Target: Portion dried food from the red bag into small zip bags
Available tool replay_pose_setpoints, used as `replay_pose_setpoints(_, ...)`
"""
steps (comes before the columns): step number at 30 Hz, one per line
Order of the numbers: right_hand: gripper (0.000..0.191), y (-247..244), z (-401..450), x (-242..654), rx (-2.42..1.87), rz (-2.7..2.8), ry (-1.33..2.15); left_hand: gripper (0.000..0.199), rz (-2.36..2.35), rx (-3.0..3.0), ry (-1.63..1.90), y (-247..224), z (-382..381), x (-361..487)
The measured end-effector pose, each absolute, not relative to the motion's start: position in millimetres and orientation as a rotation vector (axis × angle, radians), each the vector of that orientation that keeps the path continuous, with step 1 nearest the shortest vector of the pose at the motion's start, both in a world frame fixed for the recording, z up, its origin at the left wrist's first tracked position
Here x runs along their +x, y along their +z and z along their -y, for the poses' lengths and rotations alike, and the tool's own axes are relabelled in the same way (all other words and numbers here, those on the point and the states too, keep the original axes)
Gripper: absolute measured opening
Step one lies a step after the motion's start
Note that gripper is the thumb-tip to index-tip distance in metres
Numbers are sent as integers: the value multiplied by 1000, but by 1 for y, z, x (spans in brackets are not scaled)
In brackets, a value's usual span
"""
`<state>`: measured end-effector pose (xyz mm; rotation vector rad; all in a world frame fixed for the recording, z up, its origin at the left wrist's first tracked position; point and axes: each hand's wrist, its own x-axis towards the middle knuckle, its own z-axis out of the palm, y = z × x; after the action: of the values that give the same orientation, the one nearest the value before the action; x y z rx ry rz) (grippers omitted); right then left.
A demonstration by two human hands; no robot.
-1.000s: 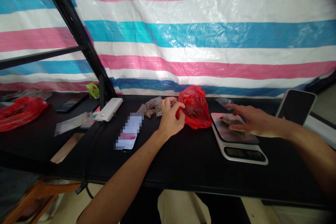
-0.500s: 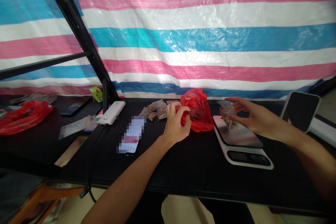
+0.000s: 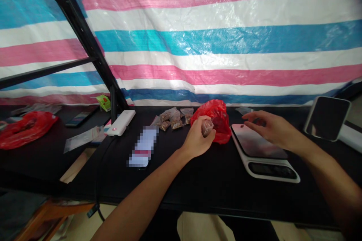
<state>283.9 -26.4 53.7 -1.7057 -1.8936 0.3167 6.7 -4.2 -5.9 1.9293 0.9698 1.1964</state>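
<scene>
My left hand (image 3: 198, 137) is closed round a small clear plastic cup (image 3: 207, 127), just in front of the crumpled red plastic bag (image 3: 220, 115). My right hand (image 3: 263, 124) hovers over the silver plate of the white kitchen scale (image 3: 256, 141), its fingers curved and apart. A small dark bit lies near the plate's back left corner. Behind the scale is a small clear plastic bag (image 3: 243, 110). Several small filled bags (image 3: 171, 118) lie in a group left of the red bag.
A phone with a blurred screen (image 3: 143, 147) and a white power bank (image 3: 121, 122) lie at left. Another red bag (image 3: 28, 128) is at far left. A dark-screened device (image 3: 327, 118) stands at right. A black metal frame (image 3: 82, 34) rises at left.
The clear cup has gone from my right hand at the scale; a clear cup now sits in my left hand. My left hand has moved slightly right, uncovering more small bags.
</scene>
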Motion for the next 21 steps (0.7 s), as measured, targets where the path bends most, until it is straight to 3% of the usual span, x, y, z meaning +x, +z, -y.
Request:
replay_pose_setpoints(12,39,39,21,295,-1938,2198,-32,45,-914,1926,1166,-3,7,5)
replay_pose_setpoints(21,29,75,35,207,-1267,2031,443,47,-852,1813,1149,-5,8,7)
